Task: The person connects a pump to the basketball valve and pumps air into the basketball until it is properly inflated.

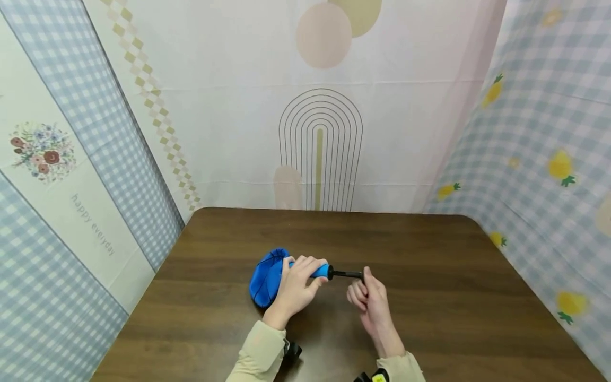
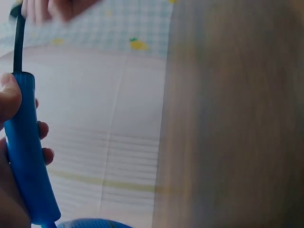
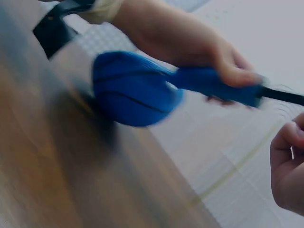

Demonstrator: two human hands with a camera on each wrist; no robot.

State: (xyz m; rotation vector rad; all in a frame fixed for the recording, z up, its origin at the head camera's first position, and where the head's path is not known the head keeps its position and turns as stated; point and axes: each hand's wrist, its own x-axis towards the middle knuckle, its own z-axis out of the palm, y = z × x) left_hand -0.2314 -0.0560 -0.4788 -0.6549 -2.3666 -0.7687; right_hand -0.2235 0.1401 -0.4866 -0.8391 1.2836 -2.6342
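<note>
A slack, dented blue ball with black seam lines (image 1: 266, 279) lies at the left of the hands in the head view. Joined to it is a blue hand pump (image 2: 29, 156), held roughly level. My left hand (image 1: 296, 285) grips the pump's barrel, thumb on one side and fingertips showing round the other in the left wrist view. The black pump rod (image 1: 347, 274) is drawn out toward the right. At its end my right hand (image 1: 372, 301) holds the handle with curled fingers, which mostly hide it. In the right wrist view the ball (image 3: 130, 92) sags.
A brown wood-grain table (image 1: 429, 276) lies under both hands. Patterned cloths hang behind and at both sides, among them a white back cloth (image 1: 229, 132) and a checked right cloth (image 1: 525, 175). Black wrist gear (image 1: 292, 350) sits at the left cuff.
</note>
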